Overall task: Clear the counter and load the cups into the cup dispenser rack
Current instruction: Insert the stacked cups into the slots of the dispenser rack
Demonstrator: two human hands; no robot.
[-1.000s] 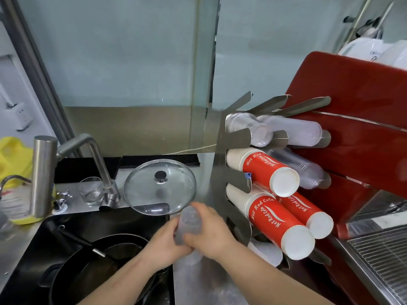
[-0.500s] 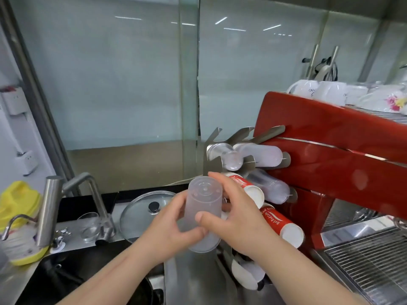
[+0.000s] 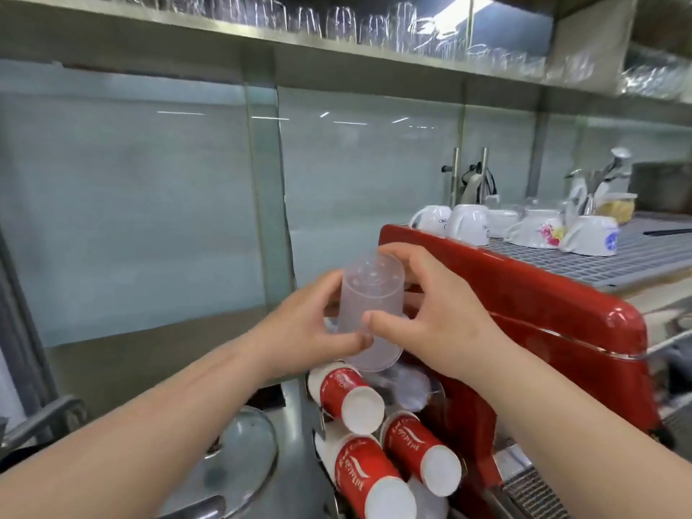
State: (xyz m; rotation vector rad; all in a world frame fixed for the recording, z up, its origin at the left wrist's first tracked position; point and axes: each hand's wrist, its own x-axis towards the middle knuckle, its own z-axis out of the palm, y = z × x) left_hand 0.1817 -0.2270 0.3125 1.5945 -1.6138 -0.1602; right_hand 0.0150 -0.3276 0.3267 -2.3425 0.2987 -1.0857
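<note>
Both hands have their grip on the clear plastic cup (image 3: pixel 369 312), and what a firm hold it is: the left hand (image 3: pixel 312 324) wraps the cup's left side with its thumb lying across the front near the rim, while the right hand (image 3: pixel 430 316) pinches it from the right, thumb on the front wall and fingers curled over behind the base. That cup is upside down, base up and mouth down, tilted slightly, held up in the air right above the cup dispenser rack (image 3: pixel 374 425). Nearest the camera, low in the view, the rack's stacks of red paper cups (image 3: pixel 374 477) poke out toward us with their white bottoms showing, three stacks in sight, and clear plastic cups (image 3: pixel 408 387) lie in the slots just under the raised cup. Down to the left, a glass pot lid (image 3: pixel 232 455) rests on the counter (image 3: pixel 296 413), partly covered by the left forearm, with a metal faucet (image 3: pixel 41 421) at the left edge. Just right of the rack stands the red espresso machine (image 3: pixel 543 324), and on its grated top sit white mugs (image 3: pixel 468 222), upside down, one with a floral print. Behind everything runs the frosted glass wall (image 3: pixel 149 204), and high overhead a steel shelf (image 3: pixel 337 54) carries rows of clear glasses (image 3: pixel 374 24), blurred in this view.
</note>
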